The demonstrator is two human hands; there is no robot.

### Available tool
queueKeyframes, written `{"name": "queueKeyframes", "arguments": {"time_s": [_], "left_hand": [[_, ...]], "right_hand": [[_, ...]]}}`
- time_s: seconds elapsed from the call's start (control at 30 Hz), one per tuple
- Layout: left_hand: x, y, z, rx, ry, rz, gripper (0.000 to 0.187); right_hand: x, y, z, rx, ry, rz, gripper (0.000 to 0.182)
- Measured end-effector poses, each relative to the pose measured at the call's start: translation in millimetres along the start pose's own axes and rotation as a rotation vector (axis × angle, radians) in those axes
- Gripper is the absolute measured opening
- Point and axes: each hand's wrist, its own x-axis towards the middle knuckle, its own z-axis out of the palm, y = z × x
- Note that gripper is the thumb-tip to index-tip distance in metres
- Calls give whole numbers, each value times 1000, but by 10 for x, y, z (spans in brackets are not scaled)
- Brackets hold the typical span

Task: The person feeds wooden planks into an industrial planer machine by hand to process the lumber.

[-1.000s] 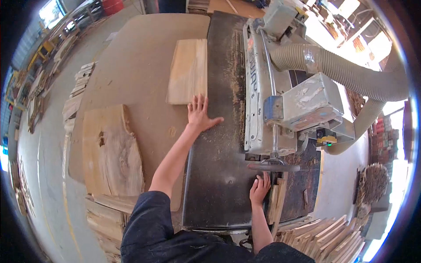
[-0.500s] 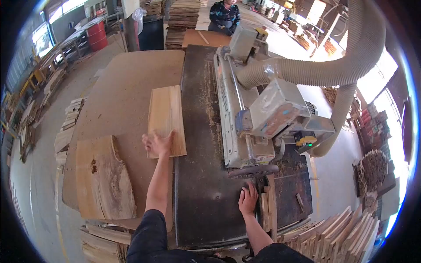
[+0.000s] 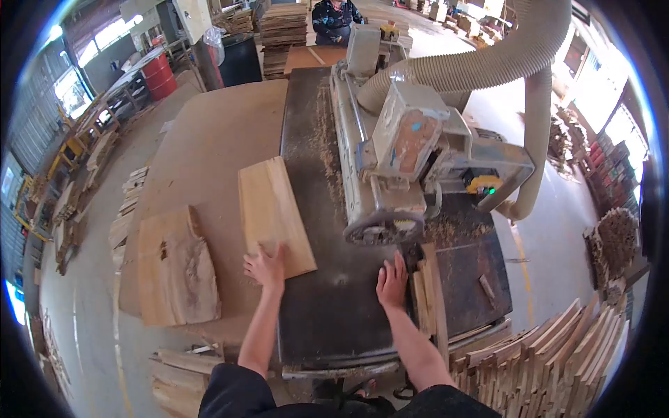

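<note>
My left hand (image 3: 265, 267) lies with spread fingers on the near end of a pale wooden board (image 3: 274, 212). That board sits askew, its near right corner over the dark metal machine table (image 3: 334, 306) and the rest on the brown side panel (image 3: 209, 150). Left of it is a wider plank (image 3: 178, 268) with a rough edge and a dark knot. My right hand (image 3: 392, 282) rests on the dark table, fingers stretched forward, holding nothing. Just right of it run narrow wooden strips (image 3: 433, 296). Ahead stands the machine head (image 3: 380, 160) with a handwheel (image 3: 385, 228).
A thick ribbed hose (image 3: 481, 66) arches from the machine. Many boards stand on end (image 3: 550, 355) at lower right. Sawdust lies along the table, with a loose offcut (image 3: 487, 288) at right. Beyond the far end is another person (image 3: 336, 21), near a board stack (image 3: 283, 38).
The pale board has turned, its near end swinging right onto the dark table under my left hand. My right hand stays beside the strips. The camera view has shifted.
</note>
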Motion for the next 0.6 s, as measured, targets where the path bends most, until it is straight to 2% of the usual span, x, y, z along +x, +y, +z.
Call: {"name": "queueKeyframes", "arguments": {"time_s": [0.1,0.2,0.23,0.3,0.4,0.47,0.53,0.57,0.6], "left_hand": [[-857,-248,-191,46,87,118,78],[-1679,-473,-399,2,75,114,79],[-1964,-526,-461,-1,78,92,79],[-2467,-741,-661,-58,119,214,77],[-3118,-965,-964,-143,33,214,77],[-3394,-1104,-1192,-173,8,251,82],[-3523,-1286,-1376,-400,-257,130,90],[-3562,-1455,-1252,-507,-217,141,91],[-3602,-1540,-1196,-514,-222,146,91]], "right_hand": [[-11,-23,-30,24,40,-20,36],[-105,-40,-153,68,-2,-137,35],[-200,-46,-178,182,-75,-112,39],[-576,-120,-293,194,-142,-111,41],[-1319,-344,-659,264,-339,-133,47],[-1923,-376,-854,183,-312,-137,48],[-2423,-260,-1037,409,-265,113,53],[-2620,-215,-1125,402,-254,119,53],[-2793,-193,-1256,528,-250,341,56]]}}
